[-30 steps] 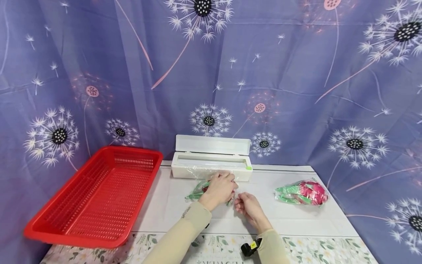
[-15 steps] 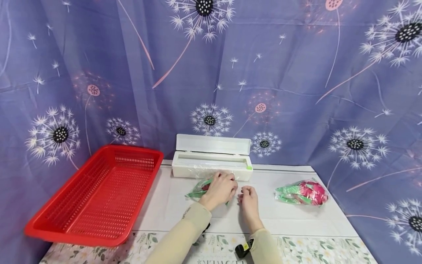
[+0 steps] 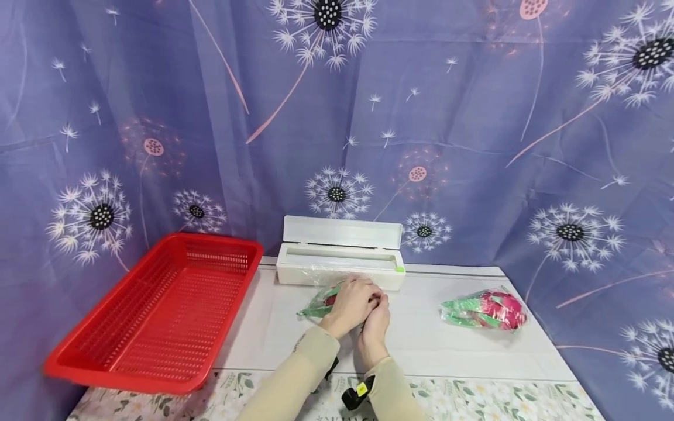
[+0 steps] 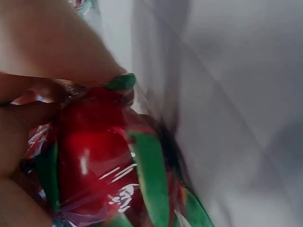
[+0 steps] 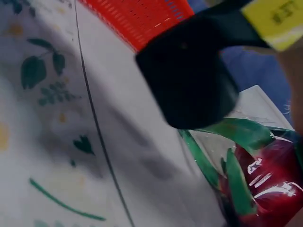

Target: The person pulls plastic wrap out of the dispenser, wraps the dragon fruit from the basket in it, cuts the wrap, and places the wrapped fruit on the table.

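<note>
A dragon fruit [image 4: 99, 156], red with green scales under shiny cling film, lies on the white tabletop. My left hand [image 3: 351, 304] grips it from above, and its leafy end sticks out to the left of that hand in the head view. My right hand [image 3: 376, 327] curls around the opposite end, its fingertips against the left hand's fingers. The left wrist view has fingers [image 4: 57, 42] bunched at the fruit's tip, where the film is crumpled. Most of the fruit is hidden beneath both hands in the head view.
Behind the hands stands a white cling film box [image 3: 337, 275] with its lid up, film hanging over its front. A second wrapped dragon fruit [image 3: 489, 310] lies to the right. At left is a red plastic basket [image 3: 179, 327]. A patterned curtain [image 3: 463, 117] surrounds the table.
My right hand has moved left from beside the fruit and now meets the left hand at the fruit's end. The left hand stays on the fruit.
</note>
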A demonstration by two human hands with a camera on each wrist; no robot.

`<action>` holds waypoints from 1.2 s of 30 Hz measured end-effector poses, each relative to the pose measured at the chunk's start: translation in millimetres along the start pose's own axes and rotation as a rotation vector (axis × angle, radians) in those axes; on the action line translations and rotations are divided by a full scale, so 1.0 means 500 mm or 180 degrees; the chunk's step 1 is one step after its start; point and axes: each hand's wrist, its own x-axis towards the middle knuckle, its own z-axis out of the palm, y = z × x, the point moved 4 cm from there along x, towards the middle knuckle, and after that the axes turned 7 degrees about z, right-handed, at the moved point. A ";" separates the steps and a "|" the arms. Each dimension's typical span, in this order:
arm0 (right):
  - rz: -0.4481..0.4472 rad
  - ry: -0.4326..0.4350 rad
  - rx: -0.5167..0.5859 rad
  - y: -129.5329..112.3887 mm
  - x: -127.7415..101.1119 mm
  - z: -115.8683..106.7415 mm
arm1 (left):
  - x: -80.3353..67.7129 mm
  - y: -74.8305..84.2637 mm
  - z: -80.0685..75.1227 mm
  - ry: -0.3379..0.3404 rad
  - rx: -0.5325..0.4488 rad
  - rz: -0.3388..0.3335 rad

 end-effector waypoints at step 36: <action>0.0084 0.0276 -0.0791 0.001 0.072 -0.001 | -0.212 -0.179 0.018 0.0272 -0.2833 -0.2631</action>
